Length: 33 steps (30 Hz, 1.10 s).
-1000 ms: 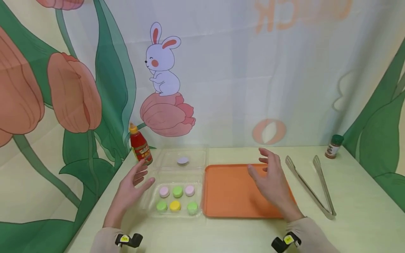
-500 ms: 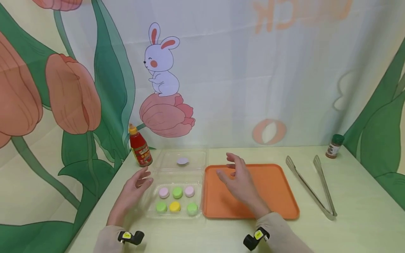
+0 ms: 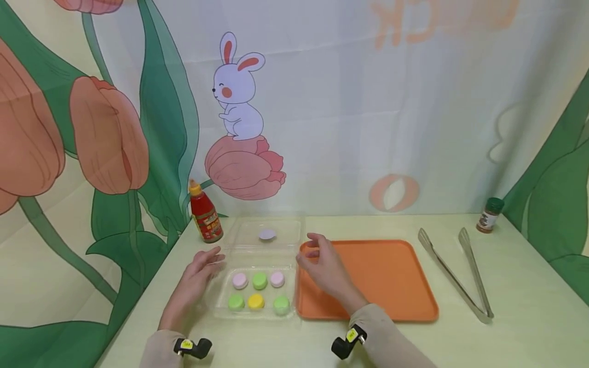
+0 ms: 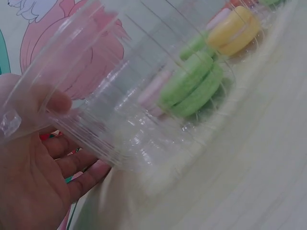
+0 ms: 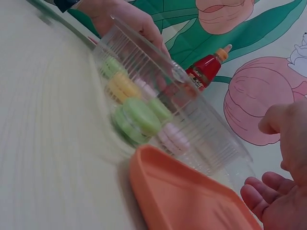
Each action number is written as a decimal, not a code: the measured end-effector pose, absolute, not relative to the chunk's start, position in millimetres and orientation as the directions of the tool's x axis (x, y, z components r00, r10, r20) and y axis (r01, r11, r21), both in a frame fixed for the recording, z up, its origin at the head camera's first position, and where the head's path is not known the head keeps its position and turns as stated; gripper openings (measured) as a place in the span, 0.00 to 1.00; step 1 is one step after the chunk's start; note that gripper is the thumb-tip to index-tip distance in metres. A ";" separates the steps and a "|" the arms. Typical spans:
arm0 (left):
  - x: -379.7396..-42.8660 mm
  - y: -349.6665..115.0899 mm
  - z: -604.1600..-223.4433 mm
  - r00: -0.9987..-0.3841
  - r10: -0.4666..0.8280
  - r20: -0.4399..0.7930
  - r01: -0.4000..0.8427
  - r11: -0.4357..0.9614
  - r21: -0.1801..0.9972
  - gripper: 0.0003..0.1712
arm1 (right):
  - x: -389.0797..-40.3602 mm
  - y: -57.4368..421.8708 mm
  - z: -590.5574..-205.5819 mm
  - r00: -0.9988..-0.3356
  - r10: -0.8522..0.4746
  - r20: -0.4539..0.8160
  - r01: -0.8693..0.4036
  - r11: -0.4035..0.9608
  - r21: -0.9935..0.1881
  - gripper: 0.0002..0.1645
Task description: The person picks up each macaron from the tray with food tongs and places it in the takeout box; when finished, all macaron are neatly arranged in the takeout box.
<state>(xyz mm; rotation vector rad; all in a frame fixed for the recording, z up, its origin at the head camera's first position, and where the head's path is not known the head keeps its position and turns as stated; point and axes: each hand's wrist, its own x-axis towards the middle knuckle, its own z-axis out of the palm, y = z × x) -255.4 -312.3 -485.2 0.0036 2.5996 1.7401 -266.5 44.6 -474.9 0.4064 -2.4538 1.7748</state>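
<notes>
A clear plastic clamshell box lies with its lid folded back, holding pink, green and yellow macarons in two rows. At the box's left side is my left hand, fingers extended toward the hinge; in the left wrist view the thumb shows through the clear wall and the fingers lie along the outer edge. My right hand hovers over the left part of the orange tray, fingertips close to the box's right edge. In the right wrist view its fingers are loosely bent with nothing between them.
A red sauce bottle with a yellow cap stands behind the box at the left. Metal tongs lie spread right of the tray, and a small green-capped spice jar stands at the back right. A printed curtain hangs behind the table.
My right hand has moved left across the tray toward the box's right edge. My left hand has lowered slightly beside the box's left side. The box and macarons have stayed put.
</notes>
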 end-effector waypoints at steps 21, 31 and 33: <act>-256.7 -316.4 -491.0 -1.000 0.023 0.003 0.009 0.263 0.965 0.32 | -269.1 31.6 -487.1 -0.977 -0.160 0.139 -0.173 0.220 -0.960 0.29; -258.5 -314.9 -493.7 -1.000 0.025 0.016 0.022 0.247 0.969 0.31 | -270.7 30.4 -487.5 -0.971 -0.212 0.112 -0.153 0.189 -0.970 0.28; -258.8 -315.1 -492.6 -0.999 0.026 0.018 0.024 0.256 0.966 0.31 | -271.4 29.5 -487.5 -0.968 -0.227 0.108 -0.146 0.159 -0.976 0.29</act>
